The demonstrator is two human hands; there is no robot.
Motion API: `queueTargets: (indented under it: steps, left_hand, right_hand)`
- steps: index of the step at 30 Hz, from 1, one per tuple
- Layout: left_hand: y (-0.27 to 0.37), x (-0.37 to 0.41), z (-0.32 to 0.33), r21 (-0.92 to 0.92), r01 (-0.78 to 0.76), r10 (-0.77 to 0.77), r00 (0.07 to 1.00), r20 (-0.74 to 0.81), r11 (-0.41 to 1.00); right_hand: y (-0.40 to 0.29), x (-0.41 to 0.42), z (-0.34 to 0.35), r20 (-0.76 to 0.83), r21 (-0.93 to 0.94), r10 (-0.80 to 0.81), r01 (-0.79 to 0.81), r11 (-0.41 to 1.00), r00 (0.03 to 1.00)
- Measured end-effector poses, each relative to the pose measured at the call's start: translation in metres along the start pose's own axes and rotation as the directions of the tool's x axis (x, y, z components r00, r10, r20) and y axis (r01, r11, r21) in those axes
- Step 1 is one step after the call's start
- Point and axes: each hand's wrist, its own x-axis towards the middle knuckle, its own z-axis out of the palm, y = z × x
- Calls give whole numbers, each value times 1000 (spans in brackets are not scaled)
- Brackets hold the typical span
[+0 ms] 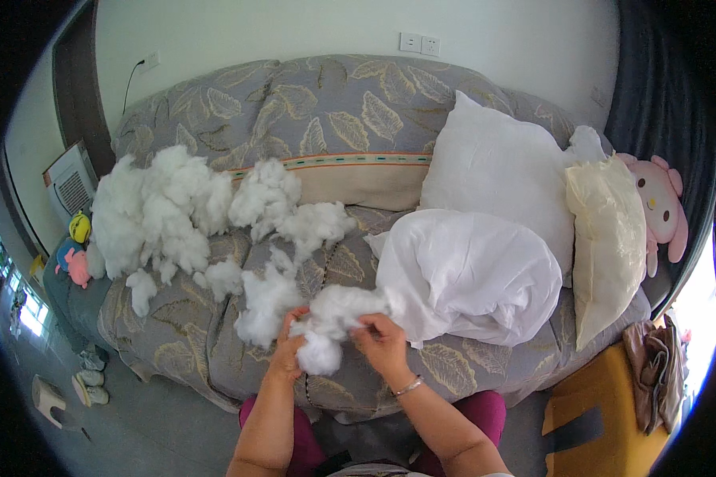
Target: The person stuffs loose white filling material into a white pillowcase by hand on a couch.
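Note:
Between my two hands lies a loose clump of white fibre stuffing [321, 353] above the front of the sofa seat. My left hand [289, 347] grips its left side, the fingertips partly hidden in the fluff. On the other side, my right hand [384, 341] pinches fibre between thumb and fingers. A partly filled white fabric cover [471, 274] rests just right of the clump, its opening not plainly visible. Further tufts [268, 298] lie left of my hands, and a large heap of stuffing [161, 208] covers the seat's left end.
A leaf-patterned grey sofa [346, 125] stands against the wall. At right are a white pillow [495, 161], a cream plastic bag of filling [605, 244] and a pink plush toy [656, 197]. A yellow-brown box-shaped piece [596, 411] flanks the sofa; shoes [90, 386] sit on the floor at left.

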Motion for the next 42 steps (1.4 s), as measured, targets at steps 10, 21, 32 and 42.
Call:
queueTargets:
  steps: [10, 21, 32, 42]
  left_hand:
    - [-2, 21, 29, 899, -248, 622, 783, -33, 360]
    - [11, 24, 56, 919, -49, 517, 814, 263, -391]
    - [-42, -13, 108, 185, 30, -26, 999, -27, 982]
    - [-52, -11, 95, 416, 144, -74, 981, -181, 898]
  right_hand:
    - [-58, -14, -52, -309, 595, 57, 147, 790, 949]
    - [-48, -16, -91, -346, 635, 86, 166, 755, 934]
    - [-30, -42, -59, 150, 464, 103, -162, 871, 983]
    - [-15, -40, -90, 17, 435, 475, -434, 789, 880]
